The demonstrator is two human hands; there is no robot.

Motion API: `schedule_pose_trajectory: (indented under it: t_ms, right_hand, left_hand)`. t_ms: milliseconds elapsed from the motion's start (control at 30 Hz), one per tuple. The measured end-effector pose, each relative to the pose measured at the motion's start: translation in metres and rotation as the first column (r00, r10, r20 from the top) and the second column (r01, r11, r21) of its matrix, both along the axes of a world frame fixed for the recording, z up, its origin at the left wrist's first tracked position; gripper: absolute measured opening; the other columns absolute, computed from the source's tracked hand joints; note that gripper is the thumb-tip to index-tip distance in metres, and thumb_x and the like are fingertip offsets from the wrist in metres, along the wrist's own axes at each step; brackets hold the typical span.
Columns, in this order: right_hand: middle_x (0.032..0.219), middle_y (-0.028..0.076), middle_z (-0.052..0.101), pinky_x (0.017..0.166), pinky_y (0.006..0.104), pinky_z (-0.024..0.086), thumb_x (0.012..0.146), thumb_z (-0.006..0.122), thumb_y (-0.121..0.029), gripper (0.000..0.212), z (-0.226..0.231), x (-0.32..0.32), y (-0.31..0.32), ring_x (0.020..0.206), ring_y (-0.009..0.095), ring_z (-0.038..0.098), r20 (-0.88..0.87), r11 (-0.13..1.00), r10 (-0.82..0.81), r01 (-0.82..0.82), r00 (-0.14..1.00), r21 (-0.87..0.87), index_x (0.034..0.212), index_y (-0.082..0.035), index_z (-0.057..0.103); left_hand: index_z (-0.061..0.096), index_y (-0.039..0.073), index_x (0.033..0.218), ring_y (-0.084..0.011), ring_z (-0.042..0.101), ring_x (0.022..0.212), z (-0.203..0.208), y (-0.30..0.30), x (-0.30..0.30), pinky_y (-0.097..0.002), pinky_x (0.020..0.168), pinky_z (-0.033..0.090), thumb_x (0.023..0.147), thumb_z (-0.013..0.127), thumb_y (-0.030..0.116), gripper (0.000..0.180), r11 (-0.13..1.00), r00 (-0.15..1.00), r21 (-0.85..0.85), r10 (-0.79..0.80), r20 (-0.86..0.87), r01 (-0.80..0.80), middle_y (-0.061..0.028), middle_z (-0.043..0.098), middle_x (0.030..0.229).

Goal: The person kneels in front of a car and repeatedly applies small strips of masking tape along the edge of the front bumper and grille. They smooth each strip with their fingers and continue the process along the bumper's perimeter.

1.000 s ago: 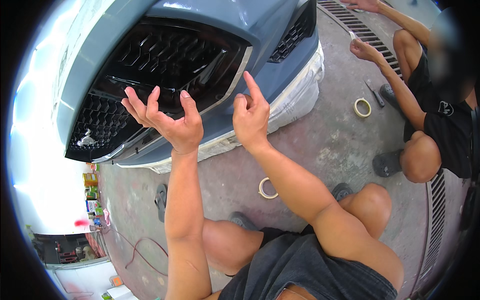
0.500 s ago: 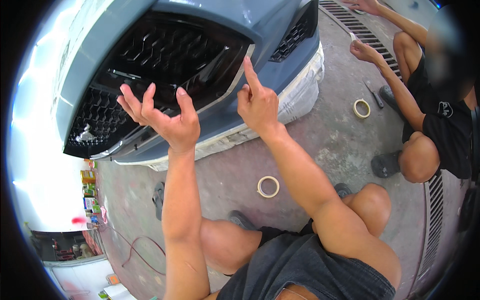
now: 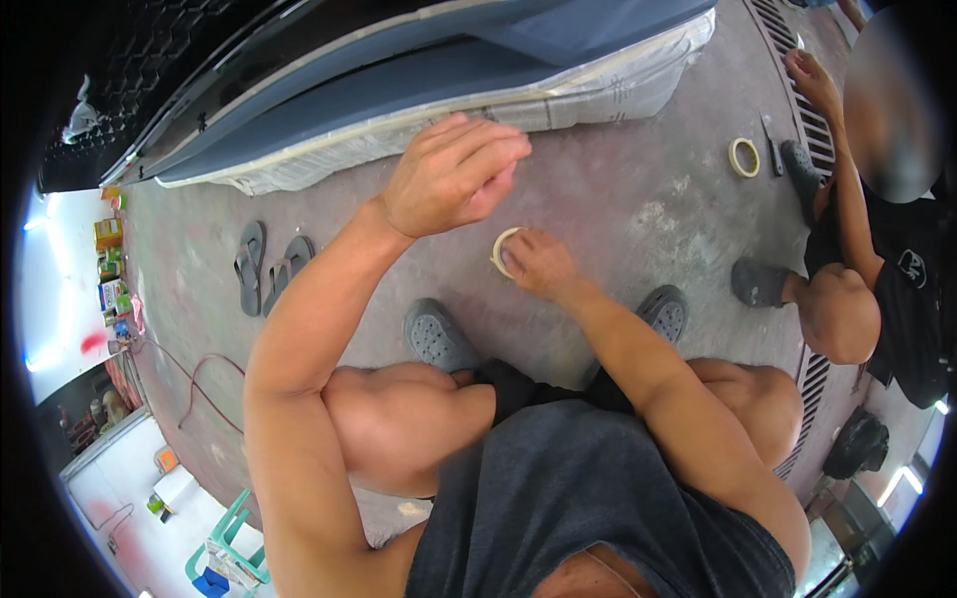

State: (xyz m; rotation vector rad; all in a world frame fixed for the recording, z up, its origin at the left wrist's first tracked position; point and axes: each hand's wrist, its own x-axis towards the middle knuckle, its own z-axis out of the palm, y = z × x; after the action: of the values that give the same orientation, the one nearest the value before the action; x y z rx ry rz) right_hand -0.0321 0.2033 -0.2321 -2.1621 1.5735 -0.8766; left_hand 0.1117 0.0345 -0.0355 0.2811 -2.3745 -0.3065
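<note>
Down on the concrete floor, my right hand (image 3: 540,263) has its fingers closed over the right side of a cream roll of masking tape (image 3: 496,250). Part of the ring and the fingertips are hidden under the hand. My left hand (image 3: 454,174) hovers in front of the car's bumper (image 3: 399,95), its fingers curled in loosely and nothing visible in them. Along the bumper's lower edge runs pale tape with whitish masking paper (image 3: 598,105) hanging below it.
Another person's hand (image 3: 812,82) is raised at the right. A second tape roll (image 3: 743,157) and a knife (image 3: 773,145) lie near that person's shoe. A pair of flip-flops (image 3: 251,267) is on the left, with a thin red hose (image 3: 189,384) beyond. A floor grate (image 3: 812,130) crosses the right.
Both hands have come away from the grille. My right hand has dropped to the tape roll and closed on it; the left has moved right and curled its fingers. The view has tilted down.
</note>
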Motion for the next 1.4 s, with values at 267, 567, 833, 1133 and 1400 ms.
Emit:
schedule_pose_trajectory:
  t_ms: [267,567,833,1133,1400]
  right_hand:
    - [0.104,0.018,0.069,0.09,0.0463,0.049,0.091,0.059,-0.019,0.044,-0.016,0.011,0.012,0.1,0.034,0.065,-0.245,0.875,0.333,-0.202,0.91,0.44,0.132,-0.005,0.054]
    - [0.092,0.015,0.066,0.077,0.0362,0.051,0.094,0.063,-0.022,0.059,0.197,-0.053,-0.108,0.082,0.022,0.063,0.391,0.597,0.166,-0.407,0.906,0.691,0.147,-0.003,0.045]
    - [0.107,0.007,0.065,0.092,0.0335,0.048,0.095,0.064,-0.006,0.071,0.257,-0.068,-0.092,0.097,0.015,0.061,0.577,0.926,0.081,-0.276,0.812,0.257,0.158,-0.006,0.029]
    - [0.109,0.008,0.066,0.093,0.0328,0.047,0.095,0.068,-0.007,0.076,0.26,-0.077,-0.09,0.098,0.015,0.061,0.504,0.962,0.127,-0.23,0.854,0.147,0.159,-0.005,0.027]
    - [0.109,0.013,0.07,0.096,0.039,0.051,0.093,0.066,-0.001,0.073,0.257,-0.08,-0.09,0.102,0.024,0.068,0.468,0.968,0.172,-0.238,0.867,0.085,0.157,-0.007,0.033]
  left_hand:
    - [0.071,0.002,0.106,-0.0159,0.069,0.077,-0.053,0.015,0.053,-0.0296,0.069,0.052,0.093,0.068,0.007,0.014,0.66,0.97,0.715,0.102,0.221,-0.232,-0.0085,0.074,0.091]
    - [0.066,0.0,0.114,-0.0147,0.068,0.083,0.015,-0.004,0.025,-0.0271,0.077,0.053,0.098,0.061,0.0,0.016,0.614,0.859,0.786,0.362,-0.362,0.072,-0.0099,0.071,0.097]
    - [0.066,-0.001,0.126,-0.0145,0.065,0.099,0.061,-0.005,0.023,-0.028,0.089,0.052,0.099,0.063,0.003,0.028,0.496,0.752,0.866,0.546,-0.369,0.064,-0.0089,0.069,0.11]
    - [0.068,-0.002,0.126,-0.0135,0.063,0.095,0.053,0.019,-0.004,-0.0269,0.079,0.049,0.097,0.07,0.014,0.033,0.518,0.881,0.851,0.439,-0.176,-0.088,-0.008,0.067,0.112]
    - [0.076,0.001,0.109,-0.0155,0.065,0.089,0.055,0.029,-0.009,-0.0286,0.075,0.049,0.093,0.076,0.015,0.021,0.623,0.879,0.744,0.465,-0.104,-0.242,-0.0087,0.068,0.102]
